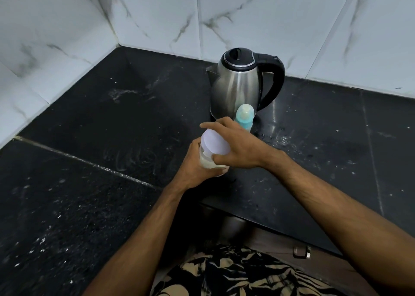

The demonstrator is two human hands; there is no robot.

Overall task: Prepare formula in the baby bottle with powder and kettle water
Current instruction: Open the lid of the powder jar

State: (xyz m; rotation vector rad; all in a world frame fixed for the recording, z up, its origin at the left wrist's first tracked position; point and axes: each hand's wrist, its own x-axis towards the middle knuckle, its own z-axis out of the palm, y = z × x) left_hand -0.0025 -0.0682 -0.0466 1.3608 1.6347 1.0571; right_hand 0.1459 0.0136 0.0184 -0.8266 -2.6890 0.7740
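The left hand (197, 163) wraps its fingers around the lower body of a clear plastic jar (210, 162) that holds a pale, creamy powder, keeping it above the counter (89, 125). The right hand (238, 147) reaches across from the other side, its fingers and thumb curled over the jar's smooth, round white lid (214, 144); whether the lid is seated or loose cannot be told from this angle.

Just behind the right hand stands the baby bottle (244, 117), upright on the counter, with a teal collar and a pale, rounded teat on top. Its lower part is hidden by the hand. Directly behind it is the kettle (238, 86), a brushed steel body with a short spout on the left, a glossy black domed lid and a thick black loop handle on the right.

The counter is black polished stone, speckled with white flecks and smeared with dried streaks. White glossy wall tiles (157, 15) with grey marble veining rise behind it. No label or writing can be read on anything.
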